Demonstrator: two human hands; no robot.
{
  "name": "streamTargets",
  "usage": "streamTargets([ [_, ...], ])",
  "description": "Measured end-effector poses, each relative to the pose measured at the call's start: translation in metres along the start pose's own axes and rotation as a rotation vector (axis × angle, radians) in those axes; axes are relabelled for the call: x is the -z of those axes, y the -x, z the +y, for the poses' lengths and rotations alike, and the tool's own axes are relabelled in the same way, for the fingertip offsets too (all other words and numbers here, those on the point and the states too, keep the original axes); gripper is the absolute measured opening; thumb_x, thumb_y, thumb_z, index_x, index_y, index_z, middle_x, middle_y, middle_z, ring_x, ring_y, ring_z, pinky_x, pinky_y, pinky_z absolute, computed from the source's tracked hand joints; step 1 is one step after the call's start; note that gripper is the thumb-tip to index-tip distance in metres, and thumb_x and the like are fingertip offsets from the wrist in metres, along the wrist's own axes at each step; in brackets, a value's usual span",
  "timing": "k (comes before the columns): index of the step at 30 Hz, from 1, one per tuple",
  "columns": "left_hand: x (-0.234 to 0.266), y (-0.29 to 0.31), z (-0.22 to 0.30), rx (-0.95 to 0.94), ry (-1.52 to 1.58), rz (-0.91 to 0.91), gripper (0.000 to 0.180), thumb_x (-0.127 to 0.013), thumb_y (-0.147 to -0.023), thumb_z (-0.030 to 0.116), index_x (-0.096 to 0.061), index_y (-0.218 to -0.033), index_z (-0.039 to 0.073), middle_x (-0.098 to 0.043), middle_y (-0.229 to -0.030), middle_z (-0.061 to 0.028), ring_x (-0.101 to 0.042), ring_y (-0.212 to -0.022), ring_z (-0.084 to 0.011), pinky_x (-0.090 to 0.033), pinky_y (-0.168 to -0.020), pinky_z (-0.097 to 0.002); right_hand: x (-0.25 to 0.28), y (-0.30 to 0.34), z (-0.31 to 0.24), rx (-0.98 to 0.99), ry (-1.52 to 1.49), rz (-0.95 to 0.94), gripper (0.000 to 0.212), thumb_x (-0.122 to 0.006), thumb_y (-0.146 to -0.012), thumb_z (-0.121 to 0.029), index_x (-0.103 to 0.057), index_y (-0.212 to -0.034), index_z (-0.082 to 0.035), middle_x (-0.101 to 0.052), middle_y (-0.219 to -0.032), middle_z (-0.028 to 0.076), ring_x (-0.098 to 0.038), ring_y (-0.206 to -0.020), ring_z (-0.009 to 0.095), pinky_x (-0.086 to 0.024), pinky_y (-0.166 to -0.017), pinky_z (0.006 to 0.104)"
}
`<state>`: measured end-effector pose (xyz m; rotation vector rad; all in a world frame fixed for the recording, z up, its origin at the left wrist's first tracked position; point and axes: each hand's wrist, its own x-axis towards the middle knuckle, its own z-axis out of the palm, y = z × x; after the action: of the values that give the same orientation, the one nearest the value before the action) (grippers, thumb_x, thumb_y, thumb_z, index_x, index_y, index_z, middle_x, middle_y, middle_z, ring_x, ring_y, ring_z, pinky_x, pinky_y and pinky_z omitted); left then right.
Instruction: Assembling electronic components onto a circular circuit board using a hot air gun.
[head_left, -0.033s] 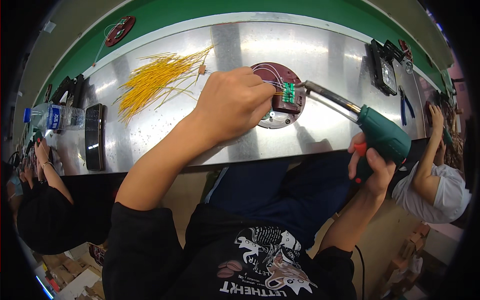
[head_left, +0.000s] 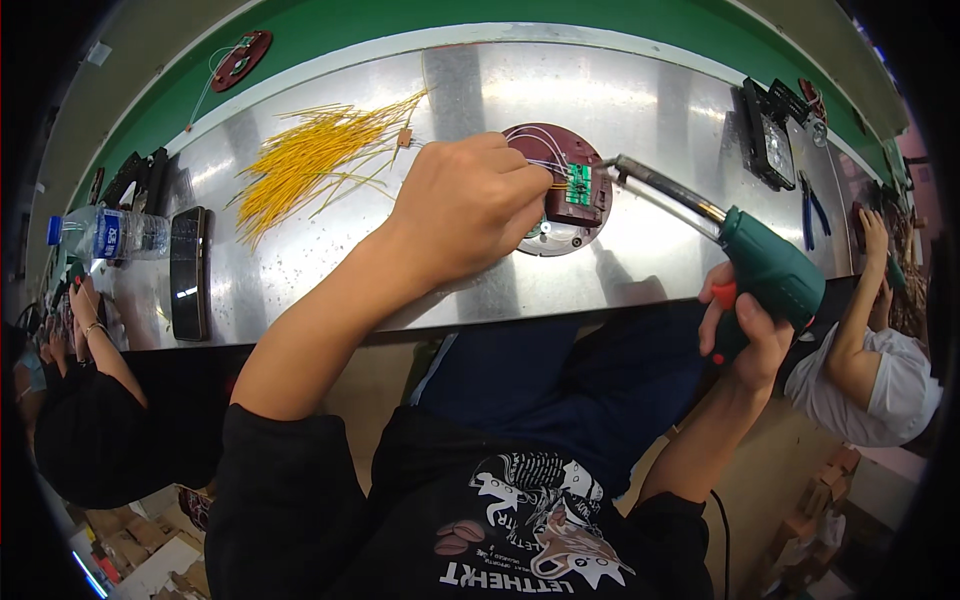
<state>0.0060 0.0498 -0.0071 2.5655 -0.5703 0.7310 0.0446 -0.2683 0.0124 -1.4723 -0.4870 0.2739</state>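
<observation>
A round maroon housing point(head_left: 597, 222) lies on the metal bench, with a small green circuit board point(head_left: 578, 186) on it and white wires point(head_left: 540, 134) curving to the board. My left hand point(head_left: 470, 200) rests over the housing's left side, its fingers pinched on a thin yellow wire point(head_left: 558, 186) that reaches the board's left edge. Most of that wire is hidden by the fingers. In my right hand point(head_left: 757, 338) is a green soldering gun point(head_left: 770, 262) with a red trigger. Its tip points left, just above the board's upper right corner.
A pile of yellow wires point(head_left: 310, 165) lies left of my hand, near a small brown piece point(head_left: 404, 138). Further left are a phone point(head_left: 189, 275) and a water bottle point(head_left: 130, 235). Pliers point(head_left: 812, 212) and black parts point(head_left: 768, 140) lie right. Co-workers sit at both sides.
The soldering gun's tip has shifted slightly up and right, away from the board. My left hand is almost still.
</observation>
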Motion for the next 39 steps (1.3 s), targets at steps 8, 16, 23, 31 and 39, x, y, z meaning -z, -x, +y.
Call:
streamTargets([
  [8, -0.002, 0.001, -0.002, -0.021, 0.001, 0.047, 0.011, -0.070, -0.075, 0.011, -0.060, -0.072, 0.008, -0.059, -0.065, -0.0047, -0.060, -0.066, -0.0249, -0.047, -0.051, -0.0401, 0.000, -0.041, 0.011, 0.114, -0.063, 0.128, 0.040, -0.051, -0.098, -0.024, -0.052, -0.122, 0.008, -0.061, -0.091, 0.022, -0.053, -0.042, 0.017, -0.041, -0.037, 0.0260],
  [16, -0.003, 0.000, 0.002, -0.009, 0.017, 0.043, 0.008, -0.070, -0.074, 0.010, -0.062, -0.074, 0.008, -0.059, -0.066, -0.0047, -0.060, -0.067, -0.0247, -0.047, -0.051, -0.0390, 0.013, -0.080, 0.035, -0.020, -0.205, 0.242, 0.035, -0.047, -0.103, -0.028, -0.056, -0.107, 0.005, -0.063, -0.092, 0.014, -0.052, -0.046, 0.012, -0.042, -0.041, 0.0245],
  [23, 0.001, 0.000, 0.002, -0.004, 0.006, 0.030, 0.007, -0.070, -0.074, 0.009, -0.063, -0.074, 0.007, -0.059, -0.066, -0.0045, -0.060, -0.067, -0.0244, -0.048, -0.053, -0.0380, 0.000, -0.075, 0.033, -0.015, -0.123, 0.282, 0.035, -0.048, -0.103, -0.029, -0.057, -0.106, 0.005, -0.064, -0.091, 0.013, -0.052, -0.046, 0.011, -0.043, -0.041, 0.0248],
  [31, 0.000, -0.001, 0.002, -0.002, 0.015, 0.018, 0.005, -0.069, -0.074, 0.008, -0.064, -0.076, 0.007, -0.060, -0.071, -0.0045, -0.061, -0.068, -0.0244, -0.049, -0.054, -0.0381, 0.002, -0.074, 0.034, 0.013, -0.141, 0.312, 0.034, -0.051, -0.102, -0.028, -0.058, -0.106, 0.005, -0.064, -0.090, 0.013, -0.053, -0.046, 0.011, -0.044, -0.042, 0.0247],
  [39, 0.001, -0.006, 0.004, -0.016, 0.028, 0.021, 0.011, -0.072, -0.074, 0.009, -0.070, -0.084, 0.008, -0.063, -0.078, -0.0056, -0.061, -0.074, -0.0258, -0.051, -0.060, -0.0363, 0.003, -0.073, 0.033, 0.017, -0.175, 0.343, 0.032, -0.054, -0.100, -0.027, -0.059, -0.105, 0.004, -0.065, -0.089, 0.013, -0.053, -0.046, 0.011, -0.044, -0.041, 0.0256],
])
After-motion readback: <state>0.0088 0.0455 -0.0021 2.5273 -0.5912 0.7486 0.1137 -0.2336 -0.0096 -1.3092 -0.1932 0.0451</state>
